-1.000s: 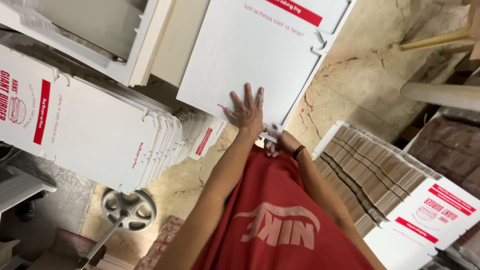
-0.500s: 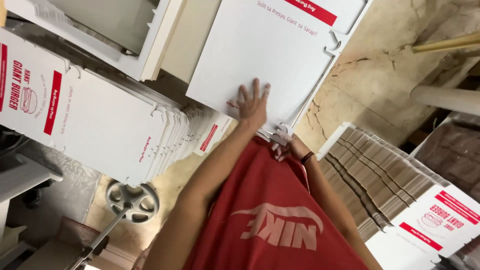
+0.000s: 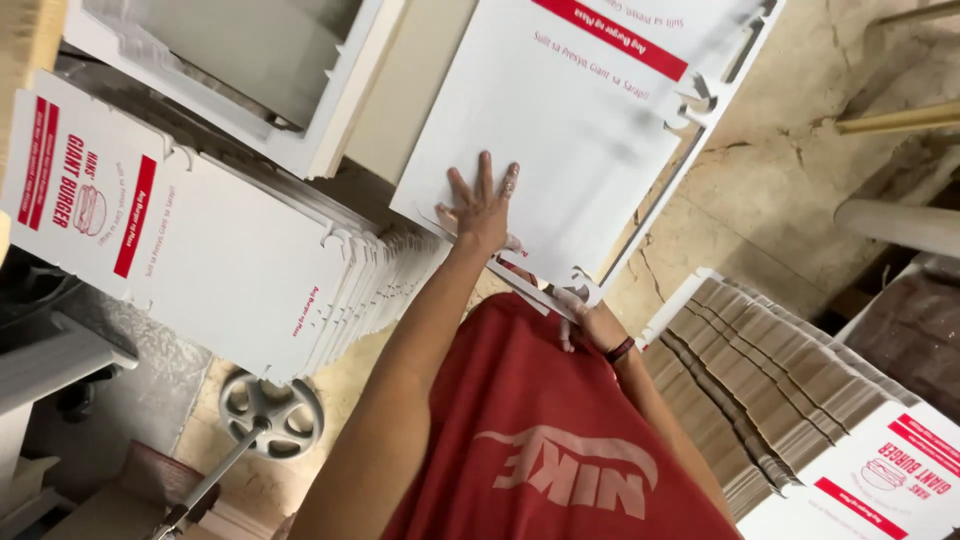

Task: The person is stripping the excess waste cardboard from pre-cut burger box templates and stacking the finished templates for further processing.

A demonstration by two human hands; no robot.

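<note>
A flat, unfolded white cardboard box blank (image 3: 590,130) with a red stripe near its far end lies in the upper middle of the view, its die-cut tabs and notches along the right edge. The left hand (image 3: 482,208) lies palm-down on the blank's near left part, fingers (image 3: 485,178) straight and spread wide, flat on the card and gripping nothing. The blank's near corner reaches down to the right hand (image 3: 585,325), which sits just under that corner at the person's chest; its fingers curl against the edge of the card, but how firmly they close on it cannot be told, since the corner tab covers them. A dark wristband (image 3: 620,350) circles that wrist, and a red shirt (image 3: 540,440) with a pale logo fills the lower middle.

To the left, a thick stack of the same white printed blanks (image 3: 230,270) leans on edge, fanned so that many edges show. Above it sits a folded white box (image 3: 240,80) with an open grey interior. To the right, another stack (image 3: 780,380) shows its brown corrugated edges, with a white printed face at the lower right corner.

Under everything is a mottled beige stone floor (image 3: 790,190), cracked in places. A grey metal wheel on a rod (image 3: 270,412) rests on the floor at the lower left, and pale pipes or rails (image 3: 900,225) cross the upper right
</note>
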